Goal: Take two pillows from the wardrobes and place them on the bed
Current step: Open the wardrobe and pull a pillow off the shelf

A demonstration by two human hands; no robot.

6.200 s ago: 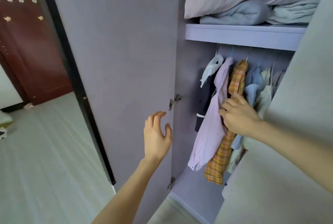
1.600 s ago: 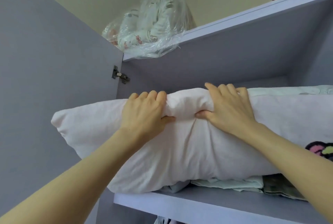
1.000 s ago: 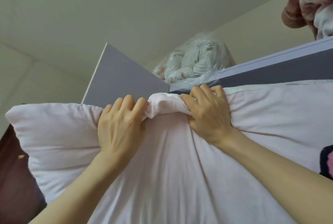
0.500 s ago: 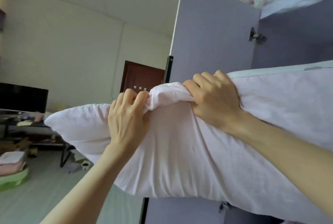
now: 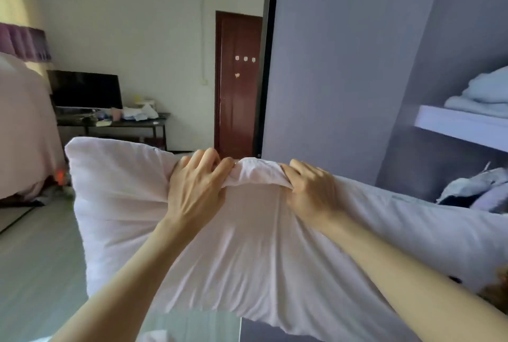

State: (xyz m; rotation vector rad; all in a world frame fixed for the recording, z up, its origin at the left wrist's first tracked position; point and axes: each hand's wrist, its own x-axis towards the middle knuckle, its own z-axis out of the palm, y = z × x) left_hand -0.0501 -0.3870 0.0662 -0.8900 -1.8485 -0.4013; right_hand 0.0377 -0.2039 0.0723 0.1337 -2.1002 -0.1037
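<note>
A pale pink pillow (image 5: 247, 245), plain with no pattern. Grey-lilac wardrobe door (image 5: 330, 66) with a black edge. Light blue folded bedding (image 5: 483, 94) on a lilac shelf (image 5: 461, 124). Dark red-brown room door (image 5: 237, 80). Black television screen (image 5: 86, 90). Cream wall (image 5: 137, 25). Purple and yellow striped curtain (image 5: 19, 12).
</note>
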